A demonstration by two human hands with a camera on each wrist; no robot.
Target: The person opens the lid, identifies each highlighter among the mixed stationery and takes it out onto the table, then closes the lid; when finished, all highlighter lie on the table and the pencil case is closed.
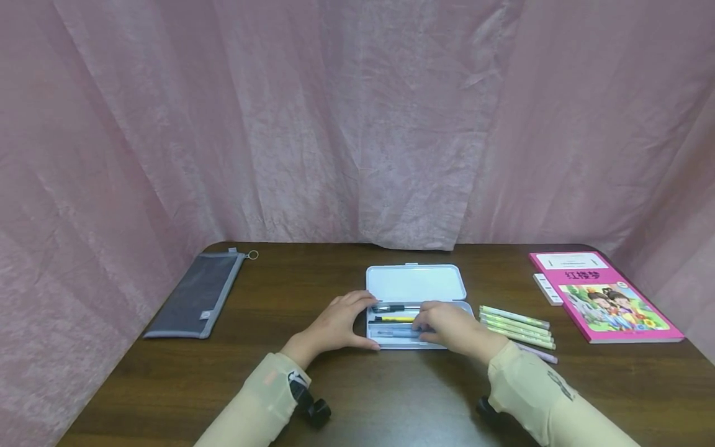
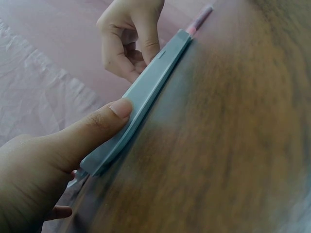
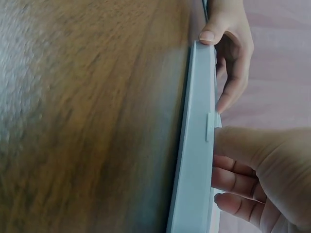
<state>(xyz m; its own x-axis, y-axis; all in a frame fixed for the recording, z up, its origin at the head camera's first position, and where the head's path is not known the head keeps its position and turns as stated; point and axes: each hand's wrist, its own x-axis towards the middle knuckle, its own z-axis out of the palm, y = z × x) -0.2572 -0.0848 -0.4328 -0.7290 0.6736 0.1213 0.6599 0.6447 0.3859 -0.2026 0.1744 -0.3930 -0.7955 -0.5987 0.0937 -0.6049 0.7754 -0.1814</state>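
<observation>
A pale blue pencil case point(image 1: 416, 282) lies with its lid folded back. My left hand point(image 1: 341, 323) grips its left end, the thumb pressed on the front wall in the left wrist view and the fingers at the back corner. Inside lie a black pen point(image 1: 388, 308), a yellow pen point(image 1: 395, 320) and a light blue pen point(image 1: 395, 333). My right hand point(image 1: 449, 323) reaches into the case from the right, fingers bent down over the pens. In the right wrist view the case wall point(image 3: 194, 145) hides its fingertips; I cannot tell whether they pinch a pen.
Several light green pens point(image 1: 516, 326) and a purple pen point(image 1: 539, 354) lie right of the case. Farther right are a small white box point(image 1: 548, 289) and a pink book point(image 1: 609, 298). A grey zip pouch point(image 1: 195, 298) lies at the left. Pink curtain point(image 1: 357, 124) hangs behind the table.
</observation>
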